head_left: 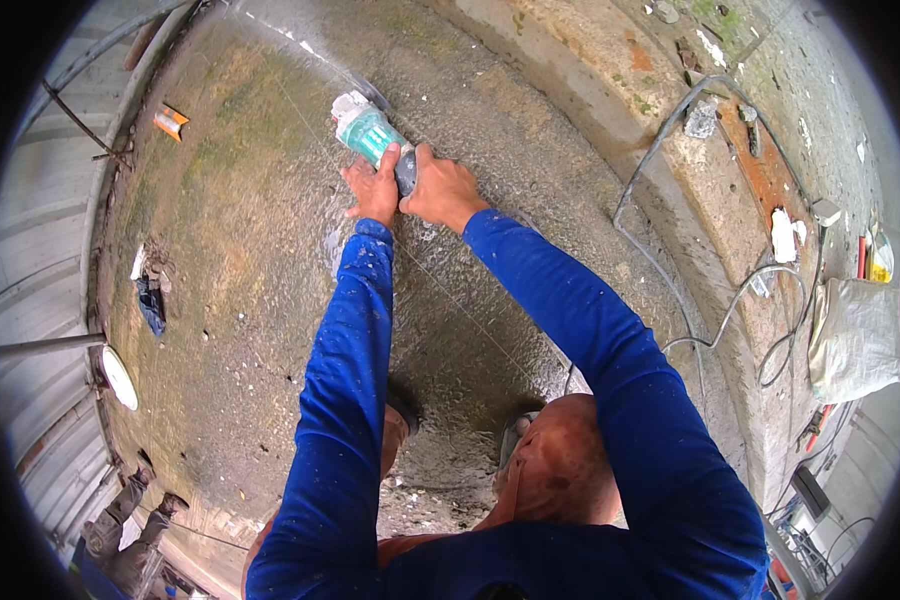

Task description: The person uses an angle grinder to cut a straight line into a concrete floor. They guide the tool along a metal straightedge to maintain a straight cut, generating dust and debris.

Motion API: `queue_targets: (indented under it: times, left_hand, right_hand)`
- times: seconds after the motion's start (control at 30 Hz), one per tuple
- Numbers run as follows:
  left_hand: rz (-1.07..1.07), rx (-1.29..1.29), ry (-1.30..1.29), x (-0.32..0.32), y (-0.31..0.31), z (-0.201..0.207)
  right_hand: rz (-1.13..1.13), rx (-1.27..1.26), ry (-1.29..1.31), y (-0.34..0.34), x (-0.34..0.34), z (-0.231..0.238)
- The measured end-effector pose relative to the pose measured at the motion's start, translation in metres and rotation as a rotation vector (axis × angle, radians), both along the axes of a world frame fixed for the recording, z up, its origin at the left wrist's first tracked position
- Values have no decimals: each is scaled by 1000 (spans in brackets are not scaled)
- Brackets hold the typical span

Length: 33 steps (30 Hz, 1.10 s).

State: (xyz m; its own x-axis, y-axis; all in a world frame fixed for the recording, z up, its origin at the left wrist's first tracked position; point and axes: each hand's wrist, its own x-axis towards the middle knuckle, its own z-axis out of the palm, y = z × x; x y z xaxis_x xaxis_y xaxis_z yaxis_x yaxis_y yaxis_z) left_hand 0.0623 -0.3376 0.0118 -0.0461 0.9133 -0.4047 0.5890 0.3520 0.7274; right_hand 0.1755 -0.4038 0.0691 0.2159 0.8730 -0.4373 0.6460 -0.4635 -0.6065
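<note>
A handheld angle grinder [372, 135] with a teal, pale-fronted body is tilted over the wet concrete floor, its dark cutting disc [372, 93] at the far end. My right hand [442, 190] is closed round the dark rear grip. Beside it, my left hand [372, 190] touches the rear of the body with its thumb, while its other fingers spread out to the left. Pale spray or dust blurs the ground around the disc. Thin straight lines [460, 308] mark the concrete, one running back between my feet.
A raised concrete ledge [660, 150] runs along the right, with a grey hose or cable [642, 178] looped over it and a white sack [855, 340]. Left are a corrugated metal wall [40, 240], a white disc [120, 378] and black scrap [151, 303]. Another person's legs [130, 520] show lower left.
</note>
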Motion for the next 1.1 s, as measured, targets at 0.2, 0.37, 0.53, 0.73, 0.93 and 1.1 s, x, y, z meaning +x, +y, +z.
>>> queue_targets:
  times: [0.2,0.37,0.53,0.73,0.93,1.1]
  left_hand:
    - [-42,-37,18,4,-3,11]
    - [-38,12,17,1,1,4]
    - [17,-17,33,9,-2,9]
    - [35,-23,71,10,2,0]
    - [21,-33,96,11,3,-1]
    - [16,-33,102,11,4,0]
  right_hand:
    - [-11,-16,7,0,1,-2]
    - [-3,-14,-9,4,-1,-3]
    - [-18,-37,-4,5,-1,-1]
    - [-4,-69,6,7,0,-1]
    - [-9,-85,13,8,1,-3]
    - [0,-117,15,9,2,0]
